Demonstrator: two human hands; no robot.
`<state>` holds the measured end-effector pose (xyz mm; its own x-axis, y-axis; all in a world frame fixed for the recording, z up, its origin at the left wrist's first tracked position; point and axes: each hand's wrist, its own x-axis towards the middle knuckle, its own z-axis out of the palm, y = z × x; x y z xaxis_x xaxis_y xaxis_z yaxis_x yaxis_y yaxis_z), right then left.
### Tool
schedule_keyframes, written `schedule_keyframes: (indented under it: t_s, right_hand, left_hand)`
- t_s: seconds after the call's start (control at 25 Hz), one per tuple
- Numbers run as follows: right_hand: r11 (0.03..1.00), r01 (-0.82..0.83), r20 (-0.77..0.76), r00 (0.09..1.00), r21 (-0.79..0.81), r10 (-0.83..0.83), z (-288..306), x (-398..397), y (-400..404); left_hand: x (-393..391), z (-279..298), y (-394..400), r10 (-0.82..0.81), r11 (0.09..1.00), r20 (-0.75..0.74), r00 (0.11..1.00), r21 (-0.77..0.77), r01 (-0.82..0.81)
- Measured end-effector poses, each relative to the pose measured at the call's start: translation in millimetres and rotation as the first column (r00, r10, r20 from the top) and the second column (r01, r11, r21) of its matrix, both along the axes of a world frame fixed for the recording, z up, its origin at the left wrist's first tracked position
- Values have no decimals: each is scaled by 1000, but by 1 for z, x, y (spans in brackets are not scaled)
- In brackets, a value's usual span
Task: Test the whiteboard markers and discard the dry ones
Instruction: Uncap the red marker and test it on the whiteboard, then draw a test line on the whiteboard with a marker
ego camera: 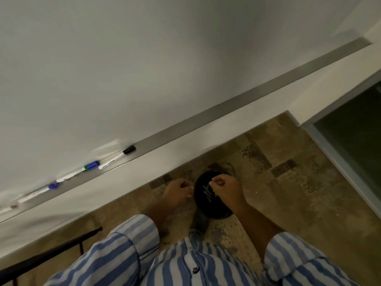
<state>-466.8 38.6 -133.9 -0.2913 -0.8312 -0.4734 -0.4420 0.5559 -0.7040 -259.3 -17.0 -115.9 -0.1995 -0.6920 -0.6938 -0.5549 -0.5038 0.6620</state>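
Head view, looking down: three markers sit end to end on the whiteboard tray [226, 104] over at 9 o'clock. One has a black cap [129, 150], the next a blue and green cap [92, 165], and the last a blue cap [54, 185]; they're near each other but not touching. A black bin [208, 209] is on the floor dead center, with a few pale markers [207, 192] lying crossed inside it. Both hands hang right over the bin's 12 o'clock rim. The left hand [178, 191] is curled closed, maybe pinching something pale and thin, too blurry to call. The right hand [225, 188] is balled into a fist, can't see anything in it. Striped shirt sleeves [132, 244] at 6 o'clock, patchy brown floor [288, 182] all around.
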Motion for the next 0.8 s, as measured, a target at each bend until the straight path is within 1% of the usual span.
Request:
schedule_keyframes:
  t_s: [0.08,0.2,0.32,0.4,0.56,0.68,0.8]
  right_hand:
    - [998,-58,6,998,-21,58,9,13,-9]
    - [993,-95,32,995,-68,97,22,34,-32]
    - [979,-159,53,985,-130,167,39,63,-60]
    - [957,-234,27,970,-171,242,51,85,-76]
    - [912,-336,-20,940,-234,341,67,127,-105]
    - [900,-337,-18,938,-276,346,76,159,-122]
    - [877,-379,-61,924,-295,378,84,185,-137]
  left_hand:
    - [15,13,-1,53,998,2,999,-16,-53]
    - [39,32,-2,163,984,-12,987,-66,-163]
    - [66,52,-6,312,941,-17,950,-133,-312]
    - [86,59,-9,398,902,-32,917,-166,-398]
    - [129,71,-13,489,846,-57,870,-213,-489]
    - [170,75,-19,551,801,-42,834,-253,-542]
    - [201,75,-28,612,747,-36,790,-301,-593]
